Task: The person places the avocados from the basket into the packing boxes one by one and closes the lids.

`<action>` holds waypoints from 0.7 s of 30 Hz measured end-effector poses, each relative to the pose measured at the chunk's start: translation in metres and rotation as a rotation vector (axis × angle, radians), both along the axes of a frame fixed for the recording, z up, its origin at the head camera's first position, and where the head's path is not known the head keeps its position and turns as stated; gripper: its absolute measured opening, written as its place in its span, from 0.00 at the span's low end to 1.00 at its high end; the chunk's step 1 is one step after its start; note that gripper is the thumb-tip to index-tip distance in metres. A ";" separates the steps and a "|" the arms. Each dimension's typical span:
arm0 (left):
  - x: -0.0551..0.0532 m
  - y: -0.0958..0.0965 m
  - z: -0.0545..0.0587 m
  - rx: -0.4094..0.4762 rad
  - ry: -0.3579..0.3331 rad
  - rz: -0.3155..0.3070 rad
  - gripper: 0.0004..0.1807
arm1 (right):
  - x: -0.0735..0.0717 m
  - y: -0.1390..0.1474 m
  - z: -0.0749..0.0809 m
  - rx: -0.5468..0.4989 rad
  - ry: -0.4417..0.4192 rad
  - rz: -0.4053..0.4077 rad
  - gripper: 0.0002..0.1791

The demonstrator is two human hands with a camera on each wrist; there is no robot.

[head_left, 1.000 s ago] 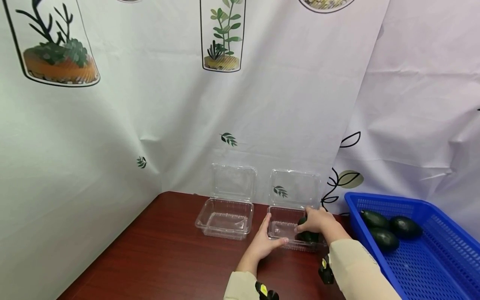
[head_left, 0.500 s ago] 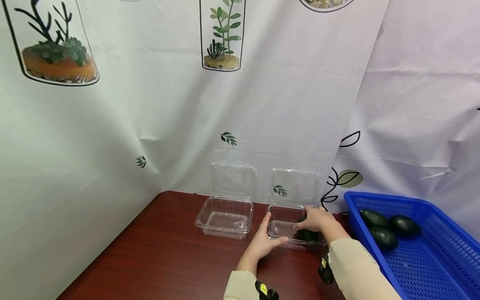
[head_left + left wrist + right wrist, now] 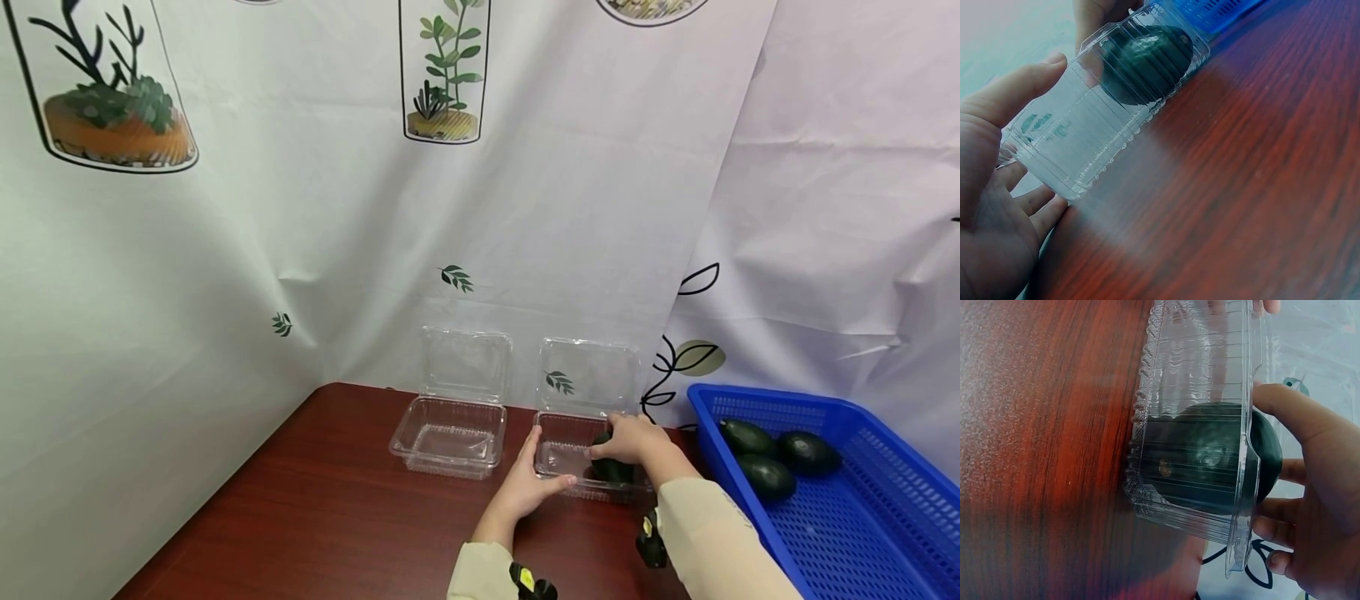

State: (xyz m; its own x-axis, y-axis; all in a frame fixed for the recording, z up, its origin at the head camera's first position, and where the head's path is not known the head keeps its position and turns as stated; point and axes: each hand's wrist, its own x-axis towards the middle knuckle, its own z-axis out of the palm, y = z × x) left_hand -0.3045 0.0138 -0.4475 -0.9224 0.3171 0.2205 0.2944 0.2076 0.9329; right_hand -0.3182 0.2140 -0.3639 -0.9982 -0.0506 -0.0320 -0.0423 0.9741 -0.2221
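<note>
A clear plastic clamshell container [image 3: 564, 457] stands on the table, its lid [image 3: 592, 367] raised against the wall cloth. My left hand [image 3: 522, 485] holds its left front corner, thumb [image 3: 1035, 84] at the front rim and fingers around the left end. In the right half of the container lies a dark green avocado [image 3: 1146, 64], seen through the ribbed wall. My right hand [image 3: 637, 439] reaches in from above and grips this avocado [image 3: 1204, 459], with thumb and fingers on its upper part.
To the left stands a second clear container [image 3: 450, 437], lid up, nothing inside. A blue plastic basket [image 3: 847, 533] at the right holds several dark green avocados [image 3: 810, 452]. Printed white cloth [image 3: 570, 208] hangs behind the dark red wooden table [image 3: 337, 500].
Almost nothing differs. Both hands keep their places on the container and the avocado; the whole head view shifts very slightly.
</note>
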 end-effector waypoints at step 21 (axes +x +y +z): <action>0.001 0.000 -0.001 -0.015 -0.007 0.003 0.54 | -0.003 0.020 0.048 -0.062 0.078 0.091 0.38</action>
State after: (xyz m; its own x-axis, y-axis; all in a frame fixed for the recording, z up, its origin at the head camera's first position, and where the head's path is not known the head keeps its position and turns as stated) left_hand -0.3036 0.0140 -0.4482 -0.9249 0.3174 0.2092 0.2871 0.2224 0.9317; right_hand -0.3212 0.2340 -0.3158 -0.9887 -0.1408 0.0515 -0.1496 0.9499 -0.2745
